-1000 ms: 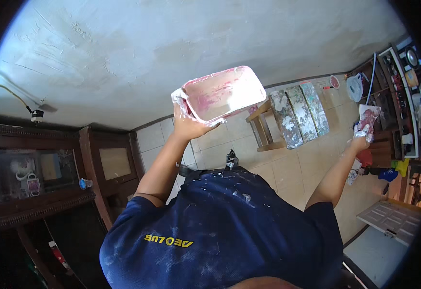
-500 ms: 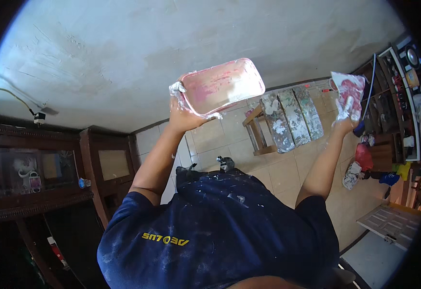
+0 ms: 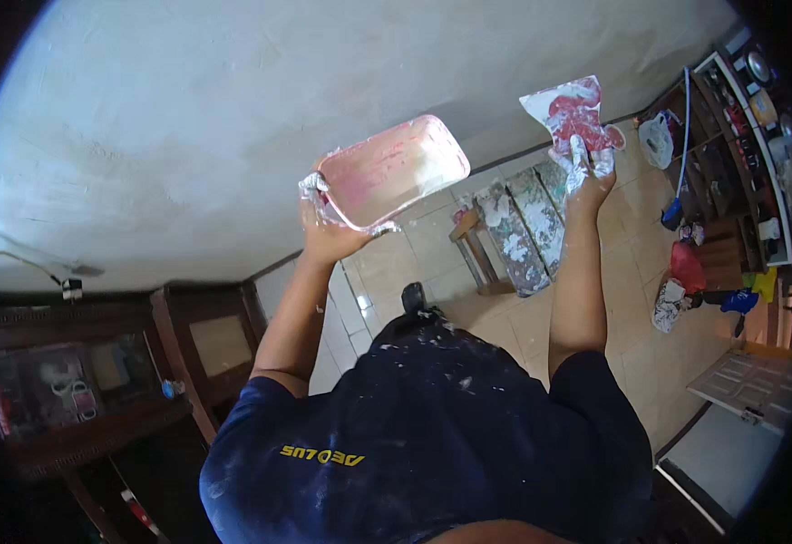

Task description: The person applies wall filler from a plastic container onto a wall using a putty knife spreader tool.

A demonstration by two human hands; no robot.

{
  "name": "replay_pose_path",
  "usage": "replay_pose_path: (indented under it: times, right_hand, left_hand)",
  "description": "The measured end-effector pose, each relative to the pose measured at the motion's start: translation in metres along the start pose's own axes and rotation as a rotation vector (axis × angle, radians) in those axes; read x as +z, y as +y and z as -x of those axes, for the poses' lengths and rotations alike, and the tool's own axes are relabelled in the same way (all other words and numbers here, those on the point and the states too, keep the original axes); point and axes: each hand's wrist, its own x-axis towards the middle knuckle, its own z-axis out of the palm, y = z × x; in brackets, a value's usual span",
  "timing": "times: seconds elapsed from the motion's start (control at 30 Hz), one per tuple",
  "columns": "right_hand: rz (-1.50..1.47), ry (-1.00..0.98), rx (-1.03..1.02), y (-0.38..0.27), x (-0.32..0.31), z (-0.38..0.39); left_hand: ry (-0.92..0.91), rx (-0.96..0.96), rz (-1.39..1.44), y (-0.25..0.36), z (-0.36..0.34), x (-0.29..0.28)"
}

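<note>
My left hand [image 3: 334, 234], smeared with white paste, grips one end of a pink rectangular plastic tub [image 3: 398, 172]. The tub is tilted so its inside shows, with pink and whitish streaks on the bottom. In my right hand [image 3: 588, 174], also coated in white, is a flared red putty spreader [image 3: 575, 111] with white paste along its broad edge. It is held up to the right of the tub, apart from it. Beyond both hands rises a grey-white plastered wall [image 3: 260, 91] with uneven patches.
A paint-spattered wooden bench [image 3: 514, 240] stands on the tiled floor [image 3: 468, 322] below my hands. Dark wooden cabinets [image 3: 165, 326] line the left. A loaded shelf rack [image 3: 731, 154] stands on the right, near a red bag [image 3: 686, 266]. A cable with a small black box [image 3: 71, 288] hangs at left.
My right hand has brought the putty spreader leftward and up, closer to the tub. My left hand and the tub have shifted slightly left. The view has turned a little.
</note>
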Motion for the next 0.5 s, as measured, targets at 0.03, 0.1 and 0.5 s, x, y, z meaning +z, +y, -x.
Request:
replay_pose_path:
  times: [0.03, 0.1, 0.5]
  right_hand:
    - [0.018, -0.011, 0.02, 0.001, 0.004, -0.004]
    - [0.03, -0.021, 0.054, 0.006, 0.011, -0.018]
    - [-0.529, 0.038, 0.112, -0.067, -0.191, -0.193]
  left_hand:
    - [-0.006, 0.018, 0.011, -0.005, -0.009, 0.002]
    - [-0.002, 0.037, 0.022, -0.013, -0.032, 0.01]
    - [-0.056, -0.045, 0.139, 0.014, -0.089, 0.223]
